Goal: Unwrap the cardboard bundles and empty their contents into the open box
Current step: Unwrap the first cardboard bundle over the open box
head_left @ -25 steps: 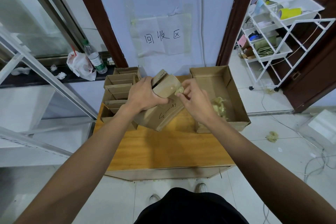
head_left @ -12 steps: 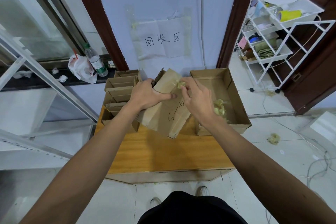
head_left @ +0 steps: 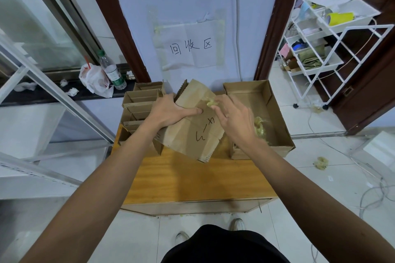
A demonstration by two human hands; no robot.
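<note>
Bundle (head_left: 193, 132) in left hand (head_left: 168, 111), right hand (head_left: 235, 118) pinching tape (head_left: 211, 102).

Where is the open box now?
In the head view, the open box sits on the table, at its far right, just beside the right hand.

Bare bench (head_left: 192, 179) lies near; stacked cardboard bundles (head_left: 141, 104) block the left, the open box (head_left: 280, 126) the right.

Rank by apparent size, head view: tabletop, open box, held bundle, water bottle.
1. tabletop
2. open box and held bundle: these look alike, and the bundle is nearer the camera, so unranked
3. water bottle
</note>
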